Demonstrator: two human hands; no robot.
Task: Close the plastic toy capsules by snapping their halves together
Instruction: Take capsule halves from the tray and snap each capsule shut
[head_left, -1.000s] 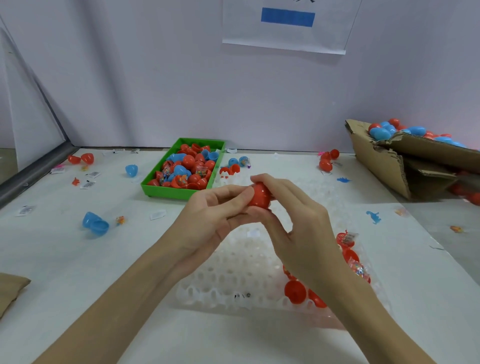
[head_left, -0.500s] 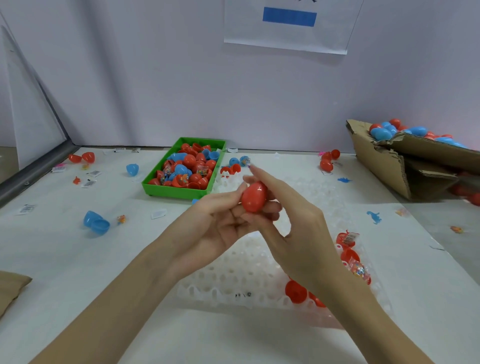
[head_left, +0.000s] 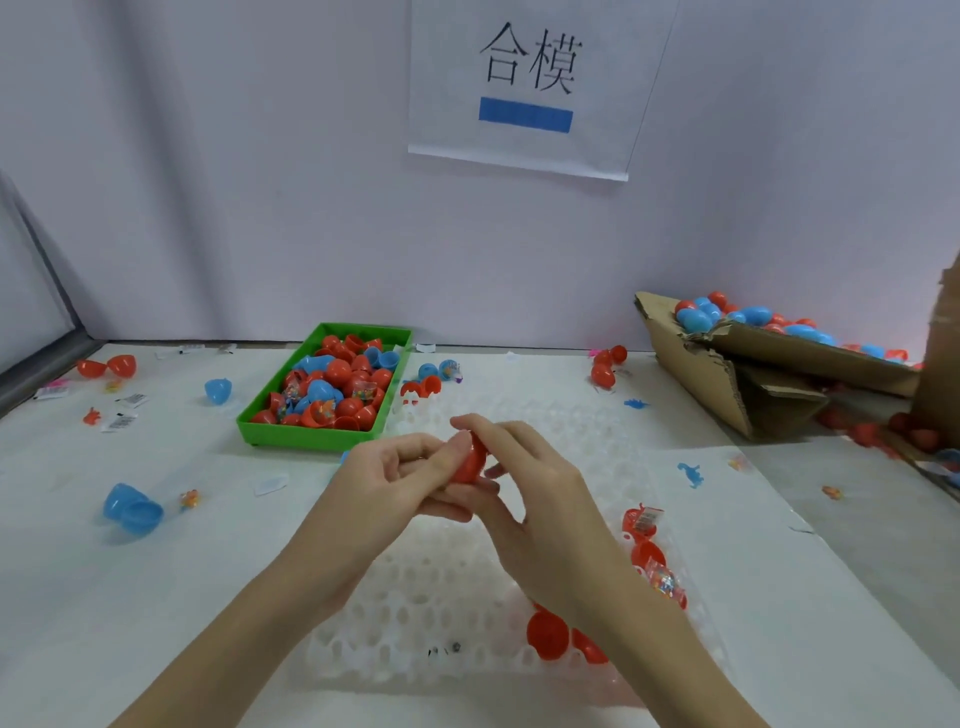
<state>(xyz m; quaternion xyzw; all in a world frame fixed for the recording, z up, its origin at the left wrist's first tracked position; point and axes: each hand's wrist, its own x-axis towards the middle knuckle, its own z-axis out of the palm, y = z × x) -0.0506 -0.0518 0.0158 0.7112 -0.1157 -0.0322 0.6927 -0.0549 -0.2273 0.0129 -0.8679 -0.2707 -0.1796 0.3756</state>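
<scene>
Both hands' (head_left: 540, 499) grip on red capsule (head_left: 469, 464), under wall sign (head_left: 524, 83) "合模".

Paper sign (head_left: 524, 88) with two printed characters and a blue bar hanging on back wall. Small blue toy figure (head_left: 690, 474) and barcode slips (head_left: 120, 420) lying loose on desk (head_left: 130, 597).

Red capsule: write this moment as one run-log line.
red capsule | held by left hand and right hand | above white tray | seam hidden
</scene>
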